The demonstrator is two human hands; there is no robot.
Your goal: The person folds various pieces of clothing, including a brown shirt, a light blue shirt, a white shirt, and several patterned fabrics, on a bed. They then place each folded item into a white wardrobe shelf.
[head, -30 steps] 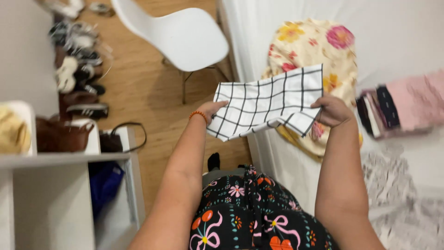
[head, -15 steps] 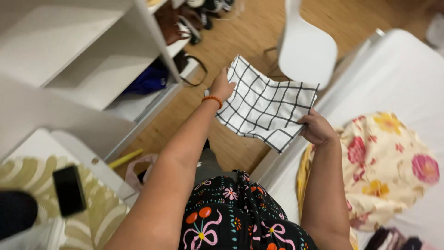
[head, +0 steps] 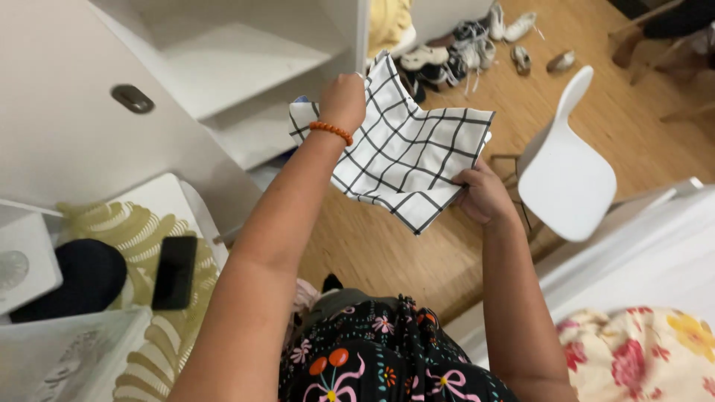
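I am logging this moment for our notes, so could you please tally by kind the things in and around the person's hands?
Hands: 2, left hand and right hand
Checked cloth: 1, white with black grid, gripped by both hands
Orange bead bracelet: 1, on the left wrist
White chair: 1
Black phone: 1
Total: 6

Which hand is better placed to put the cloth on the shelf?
Left, probably. The left hand holds the cloth by its top edge right beside the white shelf; the right hand grips the lower edge, farther away.
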